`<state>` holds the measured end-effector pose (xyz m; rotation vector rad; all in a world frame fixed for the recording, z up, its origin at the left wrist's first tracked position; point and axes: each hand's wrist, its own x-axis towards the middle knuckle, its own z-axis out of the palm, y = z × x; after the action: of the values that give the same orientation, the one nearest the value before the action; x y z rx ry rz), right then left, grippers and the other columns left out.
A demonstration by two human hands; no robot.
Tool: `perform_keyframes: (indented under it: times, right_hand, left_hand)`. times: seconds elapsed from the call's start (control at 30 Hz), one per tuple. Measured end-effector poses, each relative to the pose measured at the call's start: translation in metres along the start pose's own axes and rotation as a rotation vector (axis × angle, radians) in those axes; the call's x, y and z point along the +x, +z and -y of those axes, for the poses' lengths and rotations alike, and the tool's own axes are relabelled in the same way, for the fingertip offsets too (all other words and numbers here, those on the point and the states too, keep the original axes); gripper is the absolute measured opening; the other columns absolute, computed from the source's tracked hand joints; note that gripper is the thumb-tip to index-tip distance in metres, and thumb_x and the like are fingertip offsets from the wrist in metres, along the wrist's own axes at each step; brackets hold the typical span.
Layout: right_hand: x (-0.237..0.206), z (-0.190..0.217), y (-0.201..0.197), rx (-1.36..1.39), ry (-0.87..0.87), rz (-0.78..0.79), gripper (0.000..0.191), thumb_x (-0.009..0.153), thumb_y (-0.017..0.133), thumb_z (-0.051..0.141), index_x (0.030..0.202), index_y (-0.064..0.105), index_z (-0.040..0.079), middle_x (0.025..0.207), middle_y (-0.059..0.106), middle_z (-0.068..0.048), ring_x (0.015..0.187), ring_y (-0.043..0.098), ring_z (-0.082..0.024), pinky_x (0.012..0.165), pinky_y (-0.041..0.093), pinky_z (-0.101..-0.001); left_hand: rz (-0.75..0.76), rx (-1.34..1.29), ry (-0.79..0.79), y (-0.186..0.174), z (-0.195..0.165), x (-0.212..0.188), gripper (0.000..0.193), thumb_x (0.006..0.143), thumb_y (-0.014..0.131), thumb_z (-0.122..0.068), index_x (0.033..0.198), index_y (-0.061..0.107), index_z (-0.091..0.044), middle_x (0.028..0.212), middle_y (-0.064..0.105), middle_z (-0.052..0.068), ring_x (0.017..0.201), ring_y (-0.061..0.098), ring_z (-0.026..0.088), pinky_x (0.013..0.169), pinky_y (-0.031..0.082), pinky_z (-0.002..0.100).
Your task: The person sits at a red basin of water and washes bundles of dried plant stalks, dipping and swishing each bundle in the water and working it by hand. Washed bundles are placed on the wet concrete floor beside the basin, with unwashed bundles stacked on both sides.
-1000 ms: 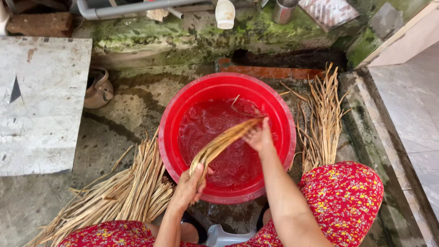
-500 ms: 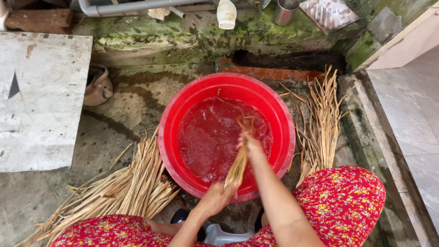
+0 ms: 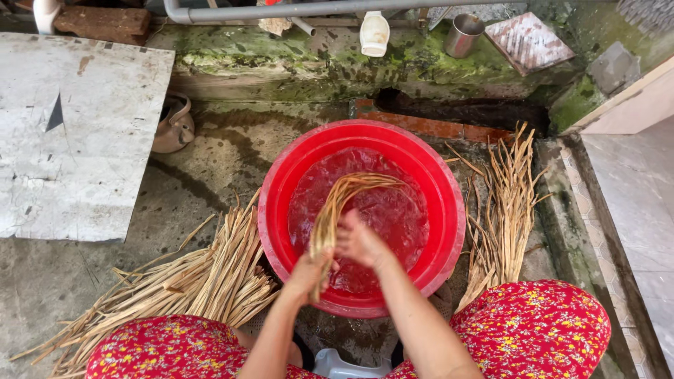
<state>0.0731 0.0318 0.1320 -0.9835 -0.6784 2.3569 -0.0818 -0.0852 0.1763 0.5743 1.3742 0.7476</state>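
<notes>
head view, looking straight down: one red basin (image 3: pixel 449 210) sits on the wet concrete floor (image 3: pixel 210 161), filled with water. two hands work over its near half. the left hand (image 3: pixel 309 270) is closed around the lower end of one bundle of straw-coloured reeds (image 3: pixel 337 203). the right hand (image 3: pixel 359 240) sits just beside it, touching the same bundle slightly higher up; whether its fingers close fully round the reeds cannot be told. the two hands are close together, almost touching.

the bundle's long axis runs from the near rim of the basin, at the left hand, up and away over the water. its far end bends over to the right and fans out above the middle of the basin.

two loose piles of reeds lie on the floor: one left pile (image 3: pixel 189 281) beside the basin, fanning toward the lower left, and one right pile (image 3: pixel 502 203) beside the basin, lying mostly lengthwise away from the person. one metal cup (image 3: pixel 463 35) and one white bottle (image 3: pixel 373 33) stand on the mossy ledge (image 3: pixel 295 63) beyond. one kettle (image 3: pixel 173 125) rests at the left.
</notes>
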Motion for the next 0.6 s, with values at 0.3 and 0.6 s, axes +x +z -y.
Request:
perform_keyframes:
  times: [0.3,0.6]
  right_hand:
    - [0.031,-0.016,-0.075,-0.237,-0.057,-0.617,0.046,0.101,0.061,0.042,0.107,0.067,-0.003,0.082,0.068,-0.015,0.063,0.064,-0.025,0.055,0.056,-0.0393]
    - [-0.001,0.012,-0.061,0.079,-0.106,-0.415,0.087,0.1,0.034,0.073,0.146,0.045,0.0,0.124,0.066,-0.027,0.121,0.062,-0.04,0.104,0.048,-0.0549]
  left_hand:
    - [0.109,0.704,0.449,0.057,0.073,0.013,0.049,0.109,0.047,-0.046,0.115,0.072,-0.003,0.094,0.072,0.022,0.093,0.069,0.032,0.085,0.054,0.048]
    - [0.104,0.2,0.216,0.028,0.035,0.02,0.048,0.104,0.052,-0.049,0.112,0.072,-0.007,0.068,0.062,0.002,0.053,0.052,0.015,0.049,0.041,0.035]
